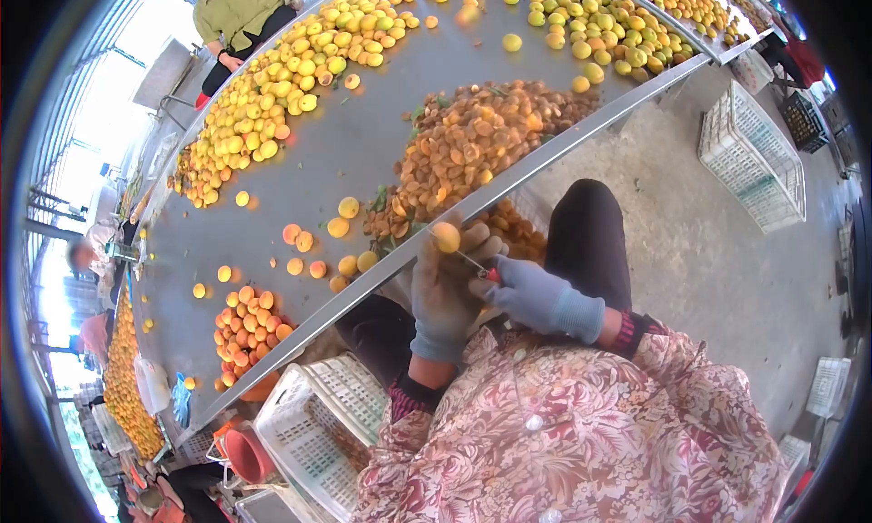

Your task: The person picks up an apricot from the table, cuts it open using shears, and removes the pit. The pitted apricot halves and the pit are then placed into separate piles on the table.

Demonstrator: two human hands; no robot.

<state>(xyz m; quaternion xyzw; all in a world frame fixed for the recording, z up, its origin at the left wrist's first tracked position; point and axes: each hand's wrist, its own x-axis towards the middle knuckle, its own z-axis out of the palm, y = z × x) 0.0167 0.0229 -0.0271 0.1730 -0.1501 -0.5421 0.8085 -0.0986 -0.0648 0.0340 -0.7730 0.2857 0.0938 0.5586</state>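
While close together — both hands (445, 291) (538, 296) near the table edge (545, 162)

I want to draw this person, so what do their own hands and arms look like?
Both hands wear gloves. The left hand has a brownish, dirty-looking palm and fingers, with a blue-grey cuff. The right hand looks mostly blue-grey. Past each glove is a dark wristband with pink marks. The sleeves are flowery, in pinks and cream.

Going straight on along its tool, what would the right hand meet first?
Its red-handled tool would probably meet the orange fruit in the left hand first; depth hides whether they touch.
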